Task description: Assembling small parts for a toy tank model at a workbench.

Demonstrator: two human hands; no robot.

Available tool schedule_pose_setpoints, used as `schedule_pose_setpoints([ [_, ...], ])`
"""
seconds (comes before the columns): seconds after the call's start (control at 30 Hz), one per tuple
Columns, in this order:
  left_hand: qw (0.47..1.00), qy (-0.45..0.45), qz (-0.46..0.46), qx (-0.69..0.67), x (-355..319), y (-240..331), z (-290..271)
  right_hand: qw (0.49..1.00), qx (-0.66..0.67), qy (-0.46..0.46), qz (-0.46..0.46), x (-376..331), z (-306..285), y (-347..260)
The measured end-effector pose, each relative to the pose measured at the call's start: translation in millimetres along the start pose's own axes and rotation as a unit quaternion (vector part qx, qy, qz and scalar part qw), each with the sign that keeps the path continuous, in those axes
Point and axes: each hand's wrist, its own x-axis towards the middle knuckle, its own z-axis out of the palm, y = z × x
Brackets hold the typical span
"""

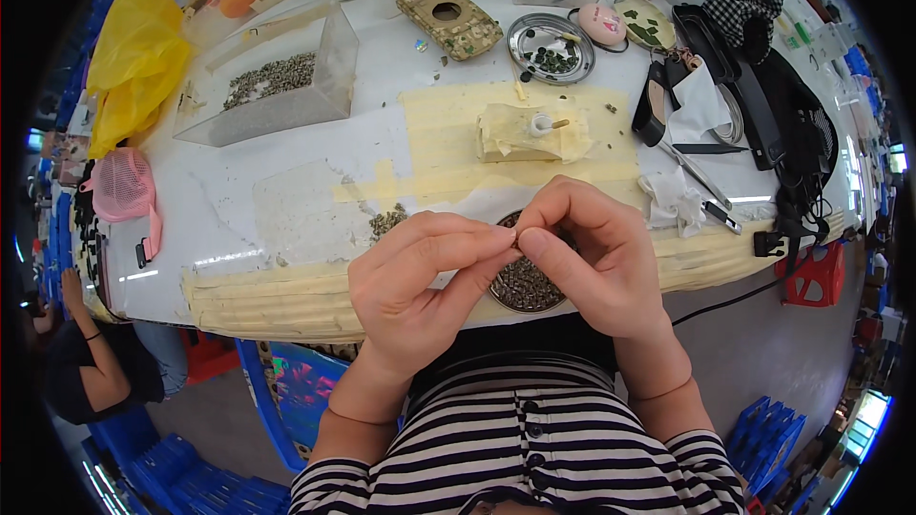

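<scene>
At nine o'clock from picture centre our left hand (412, 278) pinches its thumb and forefinger shut on a tiny piece (514, 236), too small for us to identify. At three o'clock of it, touching, our right hand (593, 253) pinches the same piece. Both hover over a round dish of dark bits (523, 288) at the white tabletop (239, 195) edge.

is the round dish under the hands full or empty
Full: the round dish shows a heap of small dark pieces between the left hand and right hand.
</scene>
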Motion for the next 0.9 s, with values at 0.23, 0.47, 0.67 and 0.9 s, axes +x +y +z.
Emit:
schedule_pose_setpoints([
  [0.23,0.999,0.000,-0.031,-0.039,-1.6,-0.7,-0.5,1.000,0.000,0.000,0.005,-0.9,1.7,-4.4],
  [0.47,1.000,0.004,-0.015,-0.019,-2.2,-0.8,-0.1,1.000,0.005,-0.005,0.019,-0.9,1.4,-3.4],
  [0.67,0.999,0.033,-0.013,0.014,-4.8,-0.4,0.5,0.986,-0.086,0.087,-0.110,-2.4,4.2,4.9],
  [0.9,0.999,0.038,-0.002,0.020,-3.0,-0.5,1.7,0.980,-0.139,0.054,-0.132,-5.6,4.0,3.6],
])
